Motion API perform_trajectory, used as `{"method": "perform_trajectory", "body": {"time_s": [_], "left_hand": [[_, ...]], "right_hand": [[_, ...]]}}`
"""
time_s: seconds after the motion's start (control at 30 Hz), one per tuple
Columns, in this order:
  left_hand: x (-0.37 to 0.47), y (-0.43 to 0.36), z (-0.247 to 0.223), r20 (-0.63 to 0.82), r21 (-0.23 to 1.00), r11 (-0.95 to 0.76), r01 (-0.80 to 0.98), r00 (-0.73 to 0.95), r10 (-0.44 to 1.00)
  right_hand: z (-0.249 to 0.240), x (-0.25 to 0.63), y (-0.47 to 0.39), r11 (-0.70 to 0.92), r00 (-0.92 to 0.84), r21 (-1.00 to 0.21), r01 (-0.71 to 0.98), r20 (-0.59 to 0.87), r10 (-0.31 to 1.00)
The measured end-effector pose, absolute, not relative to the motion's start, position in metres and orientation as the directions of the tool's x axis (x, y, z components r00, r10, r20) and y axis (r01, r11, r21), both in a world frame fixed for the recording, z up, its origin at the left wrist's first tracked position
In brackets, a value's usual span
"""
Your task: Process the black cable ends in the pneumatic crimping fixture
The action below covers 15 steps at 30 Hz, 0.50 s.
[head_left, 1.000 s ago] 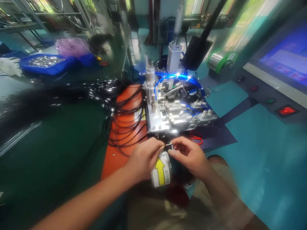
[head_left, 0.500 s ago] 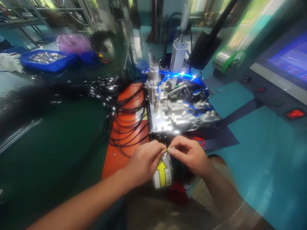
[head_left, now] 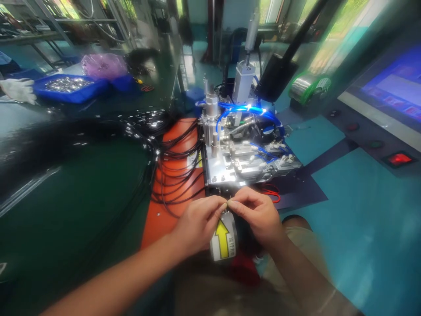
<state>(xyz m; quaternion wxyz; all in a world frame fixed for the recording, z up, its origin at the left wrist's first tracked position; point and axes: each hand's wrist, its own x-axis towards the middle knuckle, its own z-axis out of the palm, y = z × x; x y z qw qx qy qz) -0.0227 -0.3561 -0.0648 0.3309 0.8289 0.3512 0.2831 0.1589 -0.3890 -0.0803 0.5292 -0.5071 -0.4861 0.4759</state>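
My left hand (head_left: 201,219) and my right hand (head_left: 258,211) meet fingertip to fingertip just in front of a metal machine (head_left: 245,162). Each is closed in a pinch of thumb and forefinger; whatever lies between the tips is too small to make out. Right below the fingertips is a rounded metal part with a white label (head_left: 223,241) that bears a yellow arrow and printed characters. Several black cables (head_left: 176,175) run over the orange surface (head_left: 157,226) to the left of the machine.
Blue air tubes (head_left: 250,109) arch over the machine. Left, a blue tray (head_left: 75,94) holds many small metal pieces, beside a white glove (head_left: 19,90) and a pink bag (head_left: 103,66). At right are a green wire spool (head_left: 305,90) and a control panel (head_left: 371,125) with a lit red switch.
The view has shifted slightly. Both hands stay together at the same spot, and a thin sliver that showed at the right fingertips is no longer visible.
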Motion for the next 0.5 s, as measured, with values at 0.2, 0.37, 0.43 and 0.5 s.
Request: {"method": "perform_trajectory", "body": {"time_s": [0.2,0.37,0.43,0.5], "left_hand": [[-0.022,-0.358,-0.067,0.274,0.716,-0.572,0.400,0.593,0.757],[-0.025,-0.356,-0.073,0.267,0.653,-0.630,0.419,0.651,0.710],[-0.029,-0.355,-0.076,0.277,0.585,-0.686,0.432,0.689,0.670],[-0.032,-0.353,-0.079,0.320,0.488,-0.761,0.427,0.724,0.611]], "right_hand": [[-0.083,0.138,-0.393,0.072,0.252,-0.997,-0.024,0.063,0.966],[-0.084,0.150,-0.397,0.052,0.224,-0.995,0.080,0.069,0.972],[-0.084,0.162,-0.399,0.037,0.165,-0.989,0.144,0.061,0.984],[-0.083,0.172,-0.399,0.030,0.074,-0.979,0.202,0.046,0.996]]}}
